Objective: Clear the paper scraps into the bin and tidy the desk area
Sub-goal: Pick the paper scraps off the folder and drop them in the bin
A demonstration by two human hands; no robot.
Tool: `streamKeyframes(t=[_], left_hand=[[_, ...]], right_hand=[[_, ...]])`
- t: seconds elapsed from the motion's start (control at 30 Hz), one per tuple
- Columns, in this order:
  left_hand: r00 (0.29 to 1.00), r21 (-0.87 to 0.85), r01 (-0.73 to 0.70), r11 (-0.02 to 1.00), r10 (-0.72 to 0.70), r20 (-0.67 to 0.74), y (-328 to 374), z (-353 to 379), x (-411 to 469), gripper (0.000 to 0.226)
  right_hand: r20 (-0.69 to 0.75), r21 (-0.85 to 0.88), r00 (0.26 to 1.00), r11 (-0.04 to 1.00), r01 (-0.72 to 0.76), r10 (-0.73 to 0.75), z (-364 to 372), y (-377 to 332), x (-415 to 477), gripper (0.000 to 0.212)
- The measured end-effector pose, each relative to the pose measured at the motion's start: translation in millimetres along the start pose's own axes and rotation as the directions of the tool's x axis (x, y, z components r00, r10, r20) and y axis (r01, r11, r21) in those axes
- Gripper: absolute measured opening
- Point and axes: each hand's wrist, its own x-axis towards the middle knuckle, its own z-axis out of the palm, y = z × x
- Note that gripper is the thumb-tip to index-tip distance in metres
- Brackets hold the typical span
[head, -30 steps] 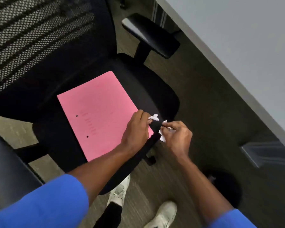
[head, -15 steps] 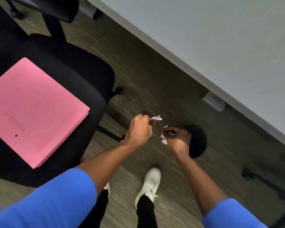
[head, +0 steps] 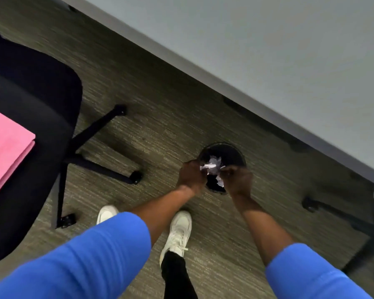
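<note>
A round black bin (head: 235, 153) stands on the carpet beside the desk edge, with crumpled white paper (head: 214, 161) showing inside it. Both hands hover over its near rim. My left hand (head: 191, 176) pinches a small white paper scrap (head: 205, 167). My right hand (head: 239, 180) holds more white scraps (head: 220, 182), which hang from its fingers over the bin's opening. The hands hide the near part of the bin.
A black office chair (head: 30, 108) with star base and casters fills the left, a pink folder (head: 4, 152) lying on its seat. The grey desk top (head: 268, 50) runs across the upper right. Another dark chair base (head: 333, 212) sits at right. My white shoes stand below.
I have turned away from the chair and folder, carrying the scraps in both hands. The hands have moved from beside the seat to directly over the bin.
</note>
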Motion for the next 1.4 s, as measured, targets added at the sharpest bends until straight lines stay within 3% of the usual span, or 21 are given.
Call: streamKeyframes(t=[0.17,0.3,0.47,0.67,0.77,0.9,1.03,1.13,1.2,1.4], left_hand=[[0.998,-0.006,0.060,0.998,-0.059,0.023,5,42,20,0.030],[0.992,-0.071,0.120,0.990,-0.116,0.053,11,61,37,0.038],[0.972,-0.078,0.204,0.976,-0.192,0.136,13,78,56,0.053],[0.939,-0.299,0.322,0.898,-0.264,0.219,7,84,61,0.075],[0.939,-0.348,0.321,0.881,-0.248,0.238,3,80,56,0.080],[0.957,-0.201,0.216,0.955,-0.166,0.240,-1,70,49,0.059],[0.972,-0.004,0.048,0.999,-0.046,0.232,-6,48,35,0.042],[0.986,0.045,0.059,0.997,-0.065,0.152,-11,22,23,0.035],[0.987,0.029,0.119,0.992,-0.122,0.102,-15,1,15,0.033],[0.963,-0.256,0.254,0.933,-0.268,-0.022,-38,-75,-12,0.023]], right_hand=[[0.076,0.009,0.993,0.996,-0.092,0.091,-1,28,42,0.015],[0.018,0.024,0.992,0.992,-0.122,0.122,3,42,62,0.015],[0.047,0.048,0.980,0.979,-0.197,0.195,10,55,77,0.024],[0.147,0.189,0.961,0.947,-0.260,0.234,10,61,73,0.025],[0.145,0.150,0.964,0.958,-0.246,0.225,9,60,68,0.029],[0.131,0.089,0.971,0.973,-0.214,0.202,4,51,59,0.033],[0.122,0.030,0.981,0.988,-0.153,0.149,4,39,46,0.022],[0.128,0.015,0.987,0.995,-0.096,0.094,9,22,31,0.018],[0.143,0.018,0.988,0.998,-0.057,0.053,14,4,15,0.017],[0.211,0.061,0.975,0.996,0.065,-0.076,36,-72,-36,0.017]])
